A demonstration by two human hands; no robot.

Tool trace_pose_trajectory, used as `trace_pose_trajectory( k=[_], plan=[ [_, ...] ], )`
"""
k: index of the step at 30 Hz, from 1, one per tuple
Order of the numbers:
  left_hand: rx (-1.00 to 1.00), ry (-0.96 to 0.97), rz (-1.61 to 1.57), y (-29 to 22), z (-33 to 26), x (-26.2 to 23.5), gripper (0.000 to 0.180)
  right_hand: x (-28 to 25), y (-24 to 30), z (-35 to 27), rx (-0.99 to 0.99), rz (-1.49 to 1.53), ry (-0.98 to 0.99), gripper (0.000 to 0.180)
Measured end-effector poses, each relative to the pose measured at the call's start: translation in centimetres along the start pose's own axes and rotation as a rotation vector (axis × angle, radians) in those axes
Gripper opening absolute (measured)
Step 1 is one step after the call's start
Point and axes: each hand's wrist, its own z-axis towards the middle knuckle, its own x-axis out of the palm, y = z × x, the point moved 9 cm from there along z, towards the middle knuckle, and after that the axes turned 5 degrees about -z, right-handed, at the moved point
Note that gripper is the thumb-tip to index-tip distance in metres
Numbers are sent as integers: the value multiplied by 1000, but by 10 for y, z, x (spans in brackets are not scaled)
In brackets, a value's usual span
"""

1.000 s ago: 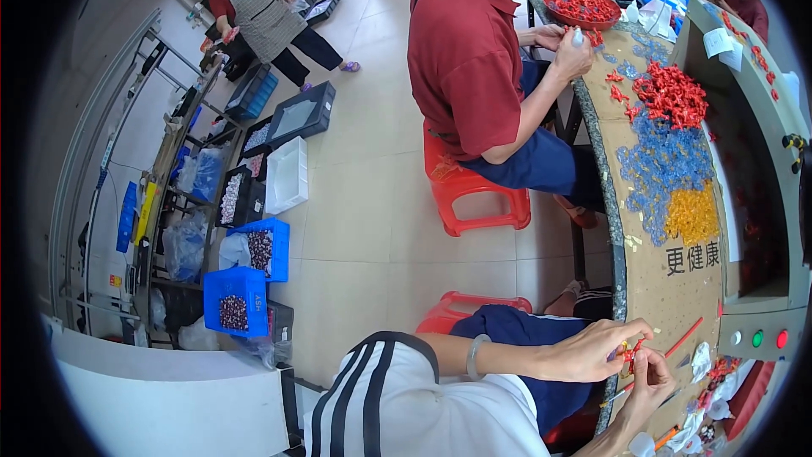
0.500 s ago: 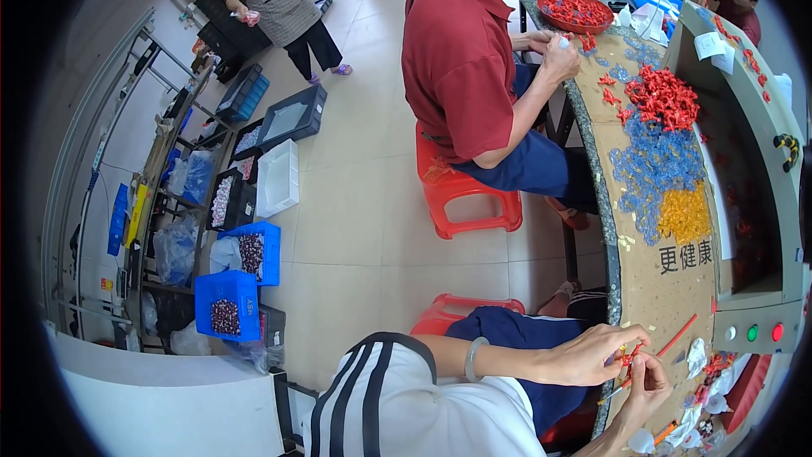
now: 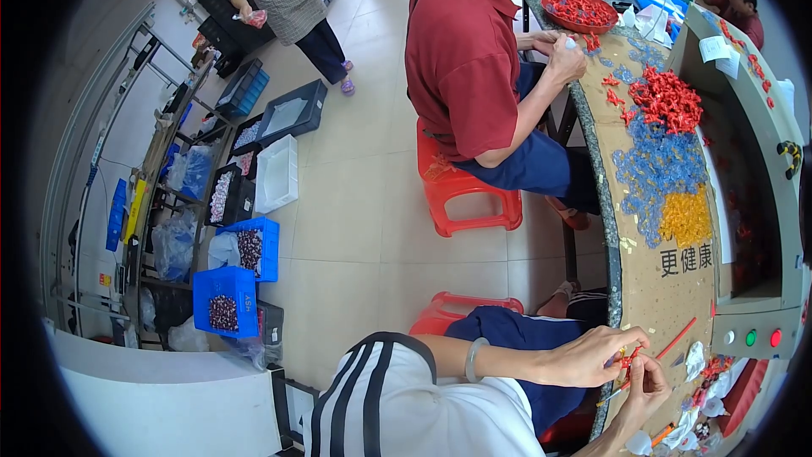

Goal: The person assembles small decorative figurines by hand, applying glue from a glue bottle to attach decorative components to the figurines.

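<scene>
Aproned worker (image 3: 288, 2) stepped; left hand (image 3: 584, 359), right hand (image 3: 646, 388) (close together) pinch red piece (image 3: 628, 361).

Piece (image 3: 628, 359) between hands (image 3: 584, 358), piles (image 3: 666, 101) beyond

The small red piece (image 3: 628, 360) being held is probably glossy plastic, though too small to be sure. The heaped blue pieces (image 3: 655, 171) are clear and glassy, the amber pieces (image 3: 685, 220) translucent and shiny. Beneath lies matt brown cardboard (image 3: 664, 294), with a speckled, stone-like table edge (image 3: 614, 275). The red stool (image 3: 474, 199) is smooth moulded plastic; the floor tiles (image 3: 342, 211) have a soft sheen; the white striped shirt (image 3: 423, 406) is matt cloth.
</scene>
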Motion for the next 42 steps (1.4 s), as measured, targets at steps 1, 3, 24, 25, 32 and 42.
trace_pose_trajectory(
  k=[1, 3, 24, 25, 32, 42],
  plan=[
    [5, -3, 11, 0, 0, -1, 31, 0, 0, 0, 2, 3, -1, 10],
    [17, -10, 3, 0, 0, -2, 31, 1, 1, 1, 8, 0, 3, 10],
    [34, -53, 27, -4, -1, -19, 36, 15, 11, 7, -81, -59, 38, 14],
    [27, -47, 29, -5, -2, -18, 36, 14, 12, 6, -81, -41, 35, 14],
    [103, -127, -1, -12, -10, -21, 37, 14, 0, 6, -75, -56, 65, 11],
    [155, -187, 41, -27, -22, -36, 34, 32, 12, 10, -116, 43, 105, 11]
  ],
)
